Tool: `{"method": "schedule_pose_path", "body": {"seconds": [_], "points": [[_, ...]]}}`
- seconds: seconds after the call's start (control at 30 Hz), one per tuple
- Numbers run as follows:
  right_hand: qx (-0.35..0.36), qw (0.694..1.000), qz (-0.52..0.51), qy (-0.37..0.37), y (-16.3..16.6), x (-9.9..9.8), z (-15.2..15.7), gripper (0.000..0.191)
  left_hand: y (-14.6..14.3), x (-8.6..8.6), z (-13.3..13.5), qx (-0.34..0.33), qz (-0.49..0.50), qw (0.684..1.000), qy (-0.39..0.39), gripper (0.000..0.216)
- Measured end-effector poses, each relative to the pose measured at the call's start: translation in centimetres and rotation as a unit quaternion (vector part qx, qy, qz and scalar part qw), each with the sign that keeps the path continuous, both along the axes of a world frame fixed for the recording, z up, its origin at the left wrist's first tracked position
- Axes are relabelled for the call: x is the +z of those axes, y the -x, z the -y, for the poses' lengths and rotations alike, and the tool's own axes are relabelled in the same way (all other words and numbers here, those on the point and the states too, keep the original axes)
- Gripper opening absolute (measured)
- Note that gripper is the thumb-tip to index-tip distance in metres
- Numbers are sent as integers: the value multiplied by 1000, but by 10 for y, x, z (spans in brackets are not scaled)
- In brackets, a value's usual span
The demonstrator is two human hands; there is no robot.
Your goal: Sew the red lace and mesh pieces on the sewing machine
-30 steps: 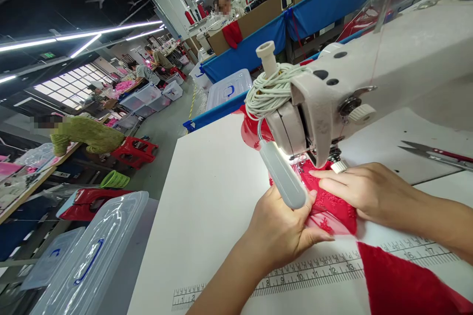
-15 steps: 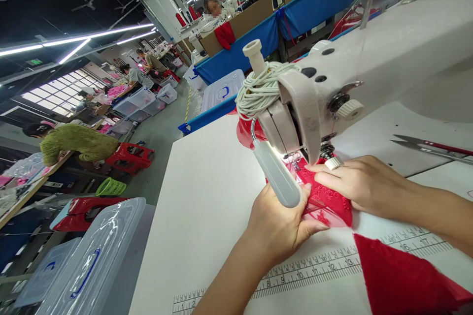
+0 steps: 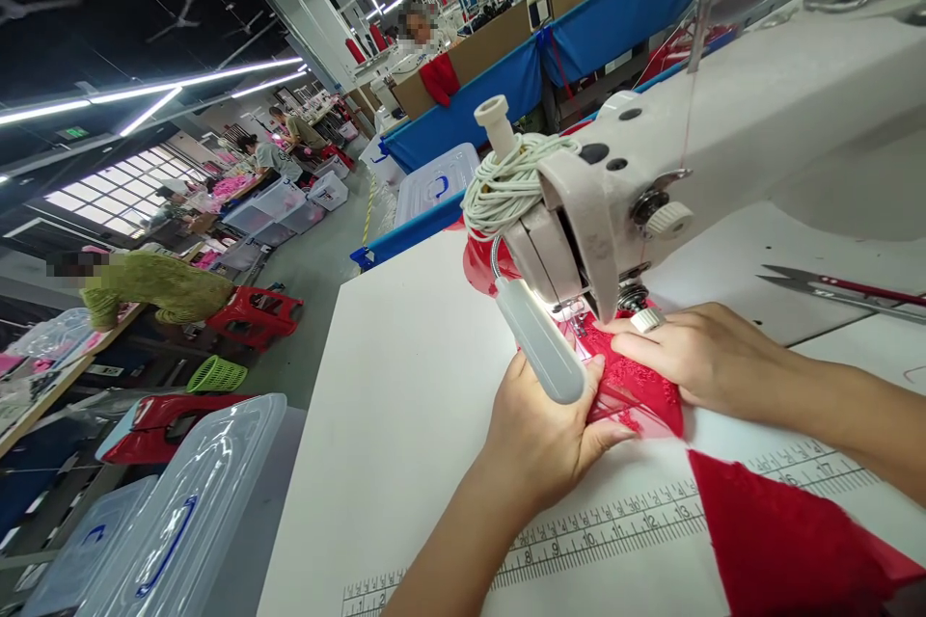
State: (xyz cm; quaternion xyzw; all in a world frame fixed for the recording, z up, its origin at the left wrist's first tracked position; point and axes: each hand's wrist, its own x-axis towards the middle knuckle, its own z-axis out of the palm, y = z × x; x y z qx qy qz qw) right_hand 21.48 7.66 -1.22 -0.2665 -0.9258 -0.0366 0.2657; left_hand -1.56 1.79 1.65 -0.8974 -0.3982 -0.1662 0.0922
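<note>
A piece of red lace fabric with sheer mesh lies under the presser foot of a white sewing machine. My left hand grips its left side, the thumb on the mesh; a grey clip-on lamp hides some of its fingers. On the other side, my right hand pinches and presses the lace close to the needle area, its fingertips partly behind the machine's knob. A second red fabric piece lies nearer me, its tip almost meeting the lace.
Scissors lie right of the machine head. A printed ruler runs along the white table's front. More red fabric sits behind the needle. Clear lidded bins stand left of the table; a co-worker bends over another table.
The camera view has shifted slightly. Both hands keep their hold on the lace beside the presser foot, with hardly any visible movement of the fabric.
</note>
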Motion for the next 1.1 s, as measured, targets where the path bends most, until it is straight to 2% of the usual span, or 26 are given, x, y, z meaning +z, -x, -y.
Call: {"method": "schedule_pose_path", "body": {"seconds": [0.23, 0.33, 0.4, 0.5, 0.6, 0.83, 1.1], "points": [[-27, 999, -24, 35, 3, 0, 1, 20, 3, -3, -1, 5, -12, 1000, -7, 68], [-4, 997, -19, 77, 0, -1, 0, 18, 1, -6, -1, 4, -9, 1000, -20, 71], [15, 995, -52, 87, -2, -7, 0, 20, 0, -9, 1, -3, -6, 1000, -24, 77], [31, 993, -90, 65, -2, -19, 0, 24, -2, -15, 6, -6, -19, 1000, -20, 84], [21, 996, -85, 34, -1, -25, 0, 26, -3, -18, 10, 14, -45, 999, -16, 85], [9, 997, -70, -7, 4, -10, 5, 29, -6, -14, 13, 21, -60, 997, -52, 83], [-20, 997, -58, -41, 3, -6, 3, 31, -10, -11, 14, 19, -54, 996, -68, 75]]}}
